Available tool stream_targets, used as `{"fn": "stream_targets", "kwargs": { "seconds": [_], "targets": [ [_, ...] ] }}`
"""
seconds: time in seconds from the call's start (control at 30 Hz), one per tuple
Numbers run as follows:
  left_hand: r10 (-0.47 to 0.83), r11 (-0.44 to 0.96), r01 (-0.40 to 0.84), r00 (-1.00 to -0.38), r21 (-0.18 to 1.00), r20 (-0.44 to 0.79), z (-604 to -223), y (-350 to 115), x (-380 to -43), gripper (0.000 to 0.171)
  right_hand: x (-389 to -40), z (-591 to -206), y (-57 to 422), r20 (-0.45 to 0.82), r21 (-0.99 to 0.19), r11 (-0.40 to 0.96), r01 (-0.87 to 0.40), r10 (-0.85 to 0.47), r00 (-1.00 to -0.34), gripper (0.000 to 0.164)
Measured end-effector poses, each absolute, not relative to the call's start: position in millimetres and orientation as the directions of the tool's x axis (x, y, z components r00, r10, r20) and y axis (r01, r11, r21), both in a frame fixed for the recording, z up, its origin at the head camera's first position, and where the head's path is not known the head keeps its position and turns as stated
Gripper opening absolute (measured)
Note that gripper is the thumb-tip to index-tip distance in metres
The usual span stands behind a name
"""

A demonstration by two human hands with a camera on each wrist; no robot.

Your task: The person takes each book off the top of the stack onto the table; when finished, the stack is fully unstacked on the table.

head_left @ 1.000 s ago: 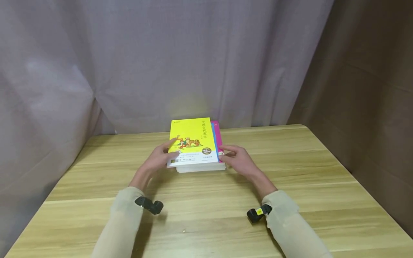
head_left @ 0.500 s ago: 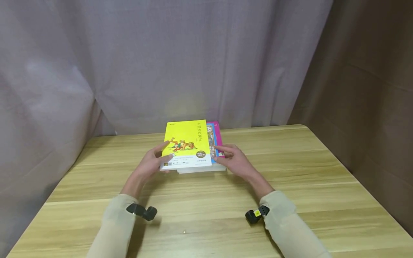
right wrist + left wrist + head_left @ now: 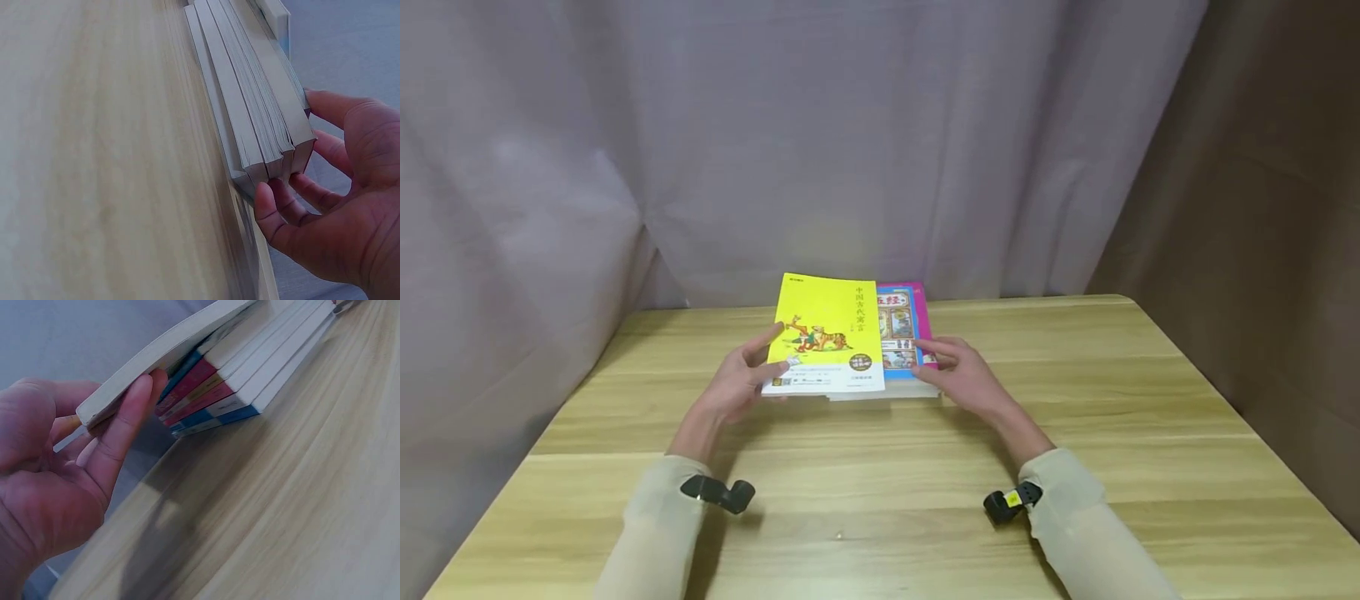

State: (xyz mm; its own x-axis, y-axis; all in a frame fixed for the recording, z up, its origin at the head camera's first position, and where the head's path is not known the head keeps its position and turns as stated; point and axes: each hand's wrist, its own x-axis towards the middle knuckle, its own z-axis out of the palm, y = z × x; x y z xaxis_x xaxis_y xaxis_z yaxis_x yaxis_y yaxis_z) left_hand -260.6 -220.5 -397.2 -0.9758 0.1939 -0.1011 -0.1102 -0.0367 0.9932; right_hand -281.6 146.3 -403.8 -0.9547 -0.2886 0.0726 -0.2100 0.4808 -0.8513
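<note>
At frame centre, left fingers (image 3: 763, 338) pinch the yellow book (image 3: 827, 321), right fingers (image 3: 942, 347) hold the stack (image 3: 898, 333), which friction could drag askew.

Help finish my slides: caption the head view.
Left hand gripping a yellow book partly over a book stack, right hand touching the stack's right side.

Yellow book (image 3: 831, 333) now sits farther left over the stack (image 3: 887, 389), your left hand (image 3: 737, 379) out with it. Its far edge slopes down rightward (the reverse of a second ago). Blue-and-pink book (image 3: 902, 322) beneath: you see picture panels, against a thin margin earlier. Your head view points slightly more left.
</note>
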Motion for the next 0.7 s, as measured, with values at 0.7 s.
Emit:
{"fn": "stream_targets", "kwargs": {
  "seconds": [0.7],
  "targets": [
    [0.004,0.082,-0.137,-0.99,0.987,-0.138,-366,-322,-230,0.086,-270,-399,174,0.063,-0.841,0.502,-0.203,-0.281,-0.958,0.059]
  ]
}}
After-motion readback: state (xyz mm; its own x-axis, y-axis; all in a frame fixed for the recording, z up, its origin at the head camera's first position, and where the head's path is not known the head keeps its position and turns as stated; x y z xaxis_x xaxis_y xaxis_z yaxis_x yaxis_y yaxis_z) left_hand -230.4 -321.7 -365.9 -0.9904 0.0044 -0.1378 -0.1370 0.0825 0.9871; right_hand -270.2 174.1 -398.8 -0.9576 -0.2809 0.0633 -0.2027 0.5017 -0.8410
